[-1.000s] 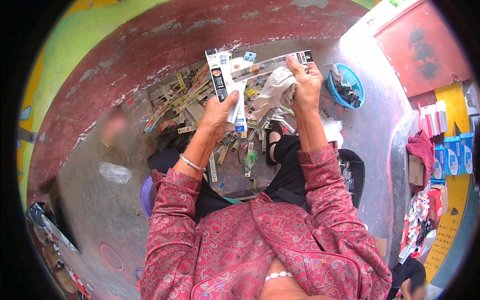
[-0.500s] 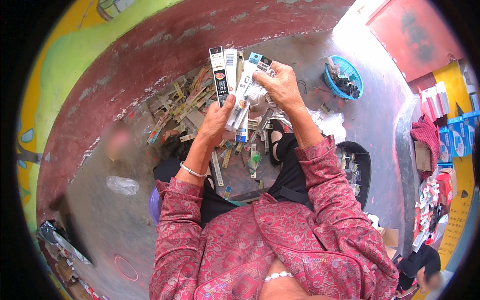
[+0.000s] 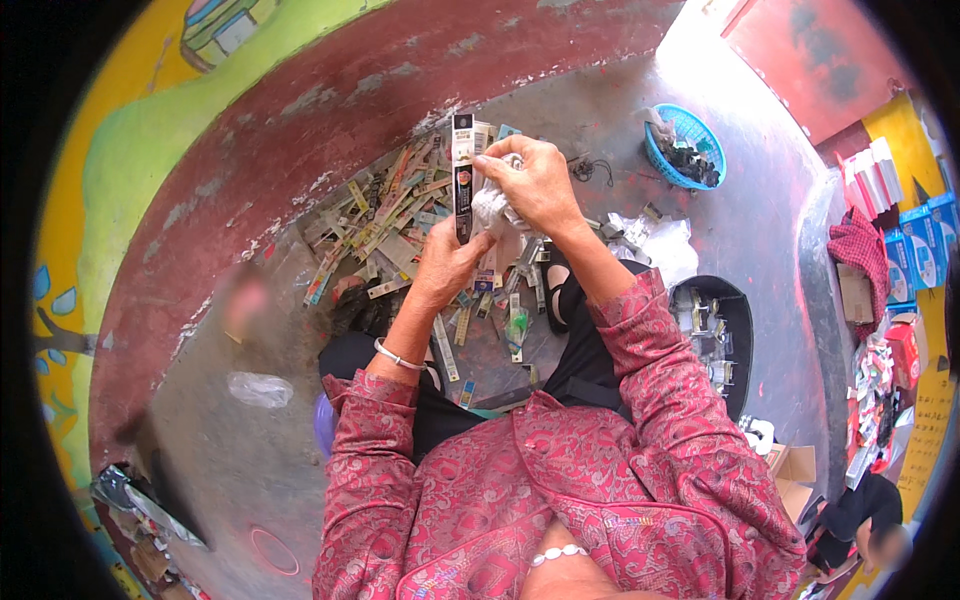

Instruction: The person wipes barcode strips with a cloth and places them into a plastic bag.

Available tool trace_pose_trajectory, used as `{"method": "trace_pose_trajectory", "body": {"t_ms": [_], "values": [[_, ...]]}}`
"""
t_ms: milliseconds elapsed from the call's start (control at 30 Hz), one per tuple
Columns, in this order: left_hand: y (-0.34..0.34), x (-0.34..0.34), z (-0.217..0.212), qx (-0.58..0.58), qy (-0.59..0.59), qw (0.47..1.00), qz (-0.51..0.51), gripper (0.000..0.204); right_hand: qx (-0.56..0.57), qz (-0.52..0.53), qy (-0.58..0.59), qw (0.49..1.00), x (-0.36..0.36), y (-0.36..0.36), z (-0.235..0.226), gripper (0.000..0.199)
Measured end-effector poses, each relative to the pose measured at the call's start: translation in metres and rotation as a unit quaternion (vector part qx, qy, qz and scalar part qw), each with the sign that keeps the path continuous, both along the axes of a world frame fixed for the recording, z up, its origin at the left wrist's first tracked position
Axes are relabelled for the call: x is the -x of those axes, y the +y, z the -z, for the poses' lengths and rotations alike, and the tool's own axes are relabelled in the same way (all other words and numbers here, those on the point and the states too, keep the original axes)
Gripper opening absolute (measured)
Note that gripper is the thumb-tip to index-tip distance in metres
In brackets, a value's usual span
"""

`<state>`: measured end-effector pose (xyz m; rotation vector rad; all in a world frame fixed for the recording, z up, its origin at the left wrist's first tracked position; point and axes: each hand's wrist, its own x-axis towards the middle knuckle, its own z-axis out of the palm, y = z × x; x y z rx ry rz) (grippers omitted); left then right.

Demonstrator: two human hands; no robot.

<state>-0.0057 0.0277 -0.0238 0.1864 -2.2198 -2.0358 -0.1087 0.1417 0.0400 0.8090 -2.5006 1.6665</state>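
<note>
In front of me, my left hand point(image 3: 447, 265) is closed round the lower end of long flat packets. The front one, a narrow black-and-white packet point(image 3: 463, 170), stands nearly upright. My right hand point(image 3: 540, 190) is closed on a crumpled white cloth point(image 3: 490, 207) just above the left hand's fingers. Its thumb and fingertips reach the packets' edge, and cloth and fingers hide most of those behind. Below, a loose pile of long narrow packets and strips point(image 3: 400, 205) spreads over the floor between my feet and the wall.
A light-blue plastic basket point(image 3: 690, 125) with dark items stands at the far right. Nearer are a white plastic bag point(image 3: 668, 250) and a black tub point(image 3: 738, 340) holding several small metallic pieces. A clear bag point(image 3: 260, 390) lies left. Along the right wall, another person point(image 3: 860, 520) sits by boxes.
My right hand has moved left and down with the cloth, close against the left hand. The packets, fanned apart before, are now closer together and mostly covered. The view has shifted slightly.
</note>
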Motion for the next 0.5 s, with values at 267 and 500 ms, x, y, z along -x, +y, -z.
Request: {"method": "trace_pose_trajectory", "body": {"t_ms": [267, 500], "values": [[0.003, -0.003, -0.005, -0.049, 0.001, 0.999, 0.014, 0.019, 0.036, 0.029, -0.050, 0.998, 0.004, -0.001, 0.003, 0.024], [0.001, -0.004, -0.007, -0.078, -0.053, 0.995, 0.017, 0.021, 0.102, -0.048, -0.158, 0.981, 0.014, 0.002, 0.017, 0.012]]}}
